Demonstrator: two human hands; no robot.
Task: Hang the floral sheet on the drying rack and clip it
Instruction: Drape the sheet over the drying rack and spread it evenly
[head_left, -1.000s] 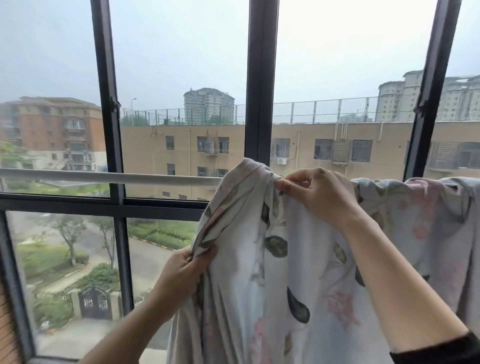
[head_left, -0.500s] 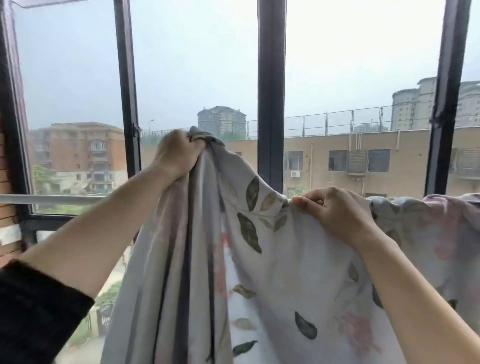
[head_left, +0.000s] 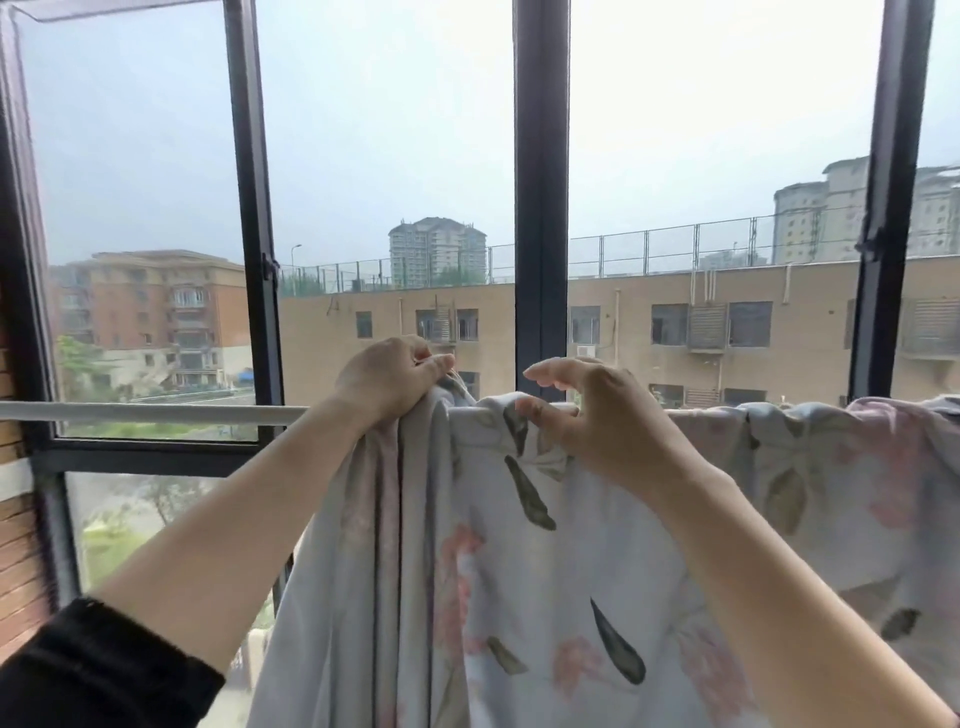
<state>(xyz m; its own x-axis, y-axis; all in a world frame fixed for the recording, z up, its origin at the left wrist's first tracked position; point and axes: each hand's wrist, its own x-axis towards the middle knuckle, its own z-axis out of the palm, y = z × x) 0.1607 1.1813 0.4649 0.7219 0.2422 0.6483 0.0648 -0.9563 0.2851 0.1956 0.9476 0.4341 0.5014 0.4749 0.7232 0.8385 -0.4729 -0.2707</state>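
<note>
Draping floral sheet (head_left: 545, 582) over white rack rail (head_left: 145, 413), which is running horizontally in front of the window frame (head_left: 540, 208). Hanging down near side, covering rail from centre to right edge; bare rail showing only on the left. Left hand (head_left: 389, 379) clenching a bunched, pleated fold of the sheet right at rail height, fingers closed around fabric. Right hand (head_left: 597, 415) pinching sheet's top edge between thumb and lower fingers just right of the left hand, upper fingers curling loose above the rail. Hands sitting near each other, not touching. Black sleeve (head_left: 93, 670) showing at lower left.
</note>
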